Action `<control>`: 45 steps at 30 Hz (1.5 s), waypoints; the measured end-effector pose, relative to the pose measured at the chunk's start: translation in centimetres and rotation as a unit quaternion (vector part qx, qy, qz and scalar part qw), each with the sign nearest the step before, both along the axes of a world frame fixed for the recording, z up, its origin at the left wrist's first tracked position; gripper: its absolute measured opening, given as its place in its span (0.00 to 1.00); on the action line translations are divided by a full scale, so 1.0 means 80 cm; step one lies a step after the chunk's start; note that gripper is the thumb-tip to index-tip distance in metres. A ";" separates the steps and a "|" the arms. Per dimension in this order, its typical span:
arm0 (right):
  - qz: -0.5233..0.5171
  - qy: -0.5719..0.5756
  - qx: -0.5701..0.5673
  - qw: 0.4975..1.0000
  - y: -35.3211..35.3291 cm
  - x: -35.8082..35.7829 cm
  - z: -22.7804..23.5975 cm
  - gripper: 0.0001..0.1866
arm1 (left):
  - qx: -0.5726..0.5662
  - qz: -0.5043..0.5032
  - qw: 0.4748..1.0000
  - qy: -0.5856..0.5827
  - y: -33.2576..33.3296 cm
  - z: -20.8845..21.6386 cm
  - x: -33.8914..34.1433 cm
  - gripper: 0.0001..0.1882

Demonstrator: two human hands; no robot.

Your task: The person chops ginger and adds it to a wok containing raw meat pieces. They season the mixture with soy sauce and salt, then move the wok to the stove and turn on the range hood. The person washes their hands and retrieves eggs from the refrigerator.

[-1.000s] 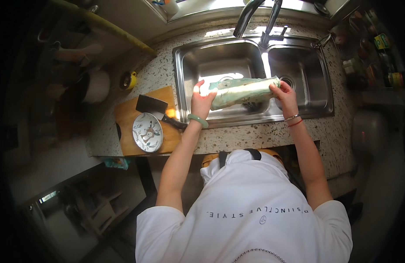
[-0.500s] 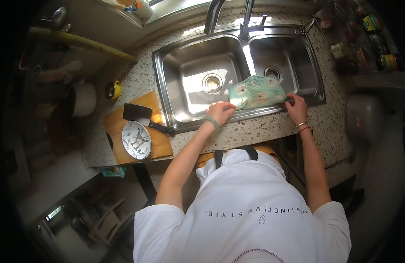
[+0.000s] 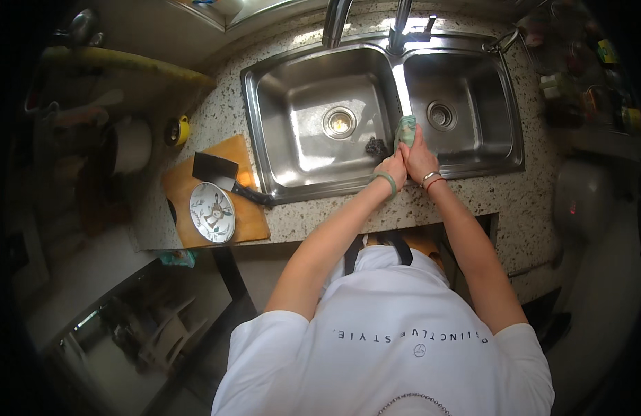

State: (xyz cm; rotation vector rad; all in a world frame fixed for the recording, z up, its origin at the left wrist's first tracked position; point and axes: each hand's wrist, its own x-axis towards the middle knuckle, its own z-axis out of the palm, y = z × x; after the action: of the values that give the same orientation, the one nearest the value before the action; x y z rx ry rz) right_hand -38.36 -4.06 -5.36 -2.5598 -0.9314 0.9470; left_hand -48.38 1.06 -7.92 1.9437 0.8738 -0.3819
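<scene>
Both my hands are together over the divider of the double sink point(image 3: 279, 192), near its front edge. Bunched up between them is a light green patterned cloth point(image 3: 406, 129), its folded end poking out past my fingers. My left hand point(image 3: 394, 168) is closed on the cloth's lower part. My right hand point(image 3: 420, 156) wraps round it from the right side. A dark scouring pad point(image 3: 376, 147) lies in the large left basin, just left of the cloth.
Left of the sink, a wooden cutting board point(image 3: 252, 225) carries a black-handled cleaver point(image 3: 215, 169) and a patterned white bowl point(image 3: 212, 213). A yellow mug point(image 3: 183, 130) stands behind them. The faucet point(image 3: 398, 31) rises at the sink's back. Jars crowd the far right.
The cloth was spread out flat between my hands over the sink; now it is gathered into a narrow bundle. My hands have come together, and the dark scouring pad has come into sight.
</scene>
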 end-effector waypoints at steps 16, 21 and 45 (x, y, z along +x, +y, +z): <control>0.090 -0.273 0.167 0.943 -0.016 0.001 0.033 0.33 | 0.203 0.010 0.977 -0.059 0.010 -0.003 -0.075 0.23; 0.128 -0.129 0.269 0.946 0.052 -0.019 0.050 0.09 | -0.039 0.261 0.964 -0.045 0.066 -0.002 -0.115 0.17; 0.327 -0.197 -0.033 0.924 0.192 -0.082 -0.207 0.09 | -0.041 0.182 0.982 -0.028 0.115 0.001 -0.168 0.13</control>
State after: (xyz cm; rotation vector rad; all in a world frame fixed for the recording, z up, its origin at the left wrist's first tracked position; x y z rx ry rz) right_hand -44.96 11.34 -21.91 -2.5719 -1.9816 0.5955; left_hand -61.84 10.30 -7.83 1.6684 1.1327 -0.1439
